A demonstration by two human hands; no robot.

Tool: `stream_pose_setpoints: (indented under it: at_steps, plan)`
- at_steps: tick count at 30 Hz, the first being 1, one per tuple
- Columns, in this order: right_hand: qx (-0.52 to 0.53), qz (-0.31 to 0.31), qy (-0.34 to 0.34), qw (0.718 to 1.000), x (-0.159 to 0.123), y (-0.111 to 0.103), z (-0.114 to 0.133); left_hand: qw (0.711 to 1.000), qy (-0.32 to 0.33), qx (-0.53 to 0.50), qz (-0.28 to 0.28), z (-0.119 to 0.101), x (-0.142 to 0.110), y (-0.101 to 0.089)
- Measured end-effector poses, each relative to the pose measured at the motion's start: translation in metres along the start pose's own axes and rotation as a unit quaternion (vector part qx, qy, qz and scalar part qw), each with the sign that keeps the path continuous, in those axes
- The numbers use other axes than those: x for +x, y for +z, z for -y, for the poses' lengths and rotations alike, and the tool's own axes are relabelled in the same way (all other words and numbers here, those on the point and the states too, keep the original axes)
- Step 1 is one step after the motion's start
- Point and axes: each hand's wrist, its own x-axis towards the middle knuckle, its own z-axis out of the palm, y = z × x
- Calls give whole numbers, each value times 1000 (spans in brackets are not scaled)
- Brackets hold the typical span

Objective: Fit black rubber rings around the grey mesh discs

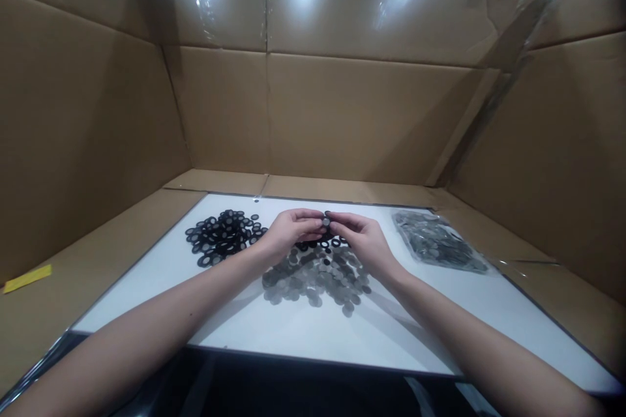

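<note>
My left hand (pixel 291 231) and my right hand (pixel 359 241) meet above the white board (pixel 235 313), their fingertips pinching a small grey metal disc (pixel 325 221) against a black rubber ring (pixel 327 214). How the disc and ring fit together is hidden by my fingers. Under my left wrist, a loose heap of black rubber rings (pixel 221 238) spreads to the left. Below my hands lies a heap of grey metal discs (pixel 315 280), some of them touching a few black rings.
A clear plastic bag of grey metal discs (pixel 435 242) lies at the board's far right corner. Tall cardboard walls (pixel 366 117) surround the board on three sides. A yellow strip (pixel 27 278) lies on the cardboard floor at the left.
</note>
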Motion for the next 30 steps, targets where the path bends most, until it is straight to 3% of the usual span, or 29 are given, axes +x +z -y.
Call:
stream_pose_setpoints:
  at_steps: [13, 18, 23, 30]
  plan:
    - [-142, -18, -128, 981, -6, -1, -5, 1000, -15, 17, -7, 2, 1, -4]
    - [-150, -17, -134, 979, -6, 0, -4, 1000, -12, 10, -5, 0, -1, -2]
    - [-102, -22, -94, 990, -5, 2, -4, 1000, 8, 8, -10, -3, -1, -2]
    - [-192, -30, -165, 967, -7, -1, -7, 1000, -6, 15, -9, 3, 1, -4]
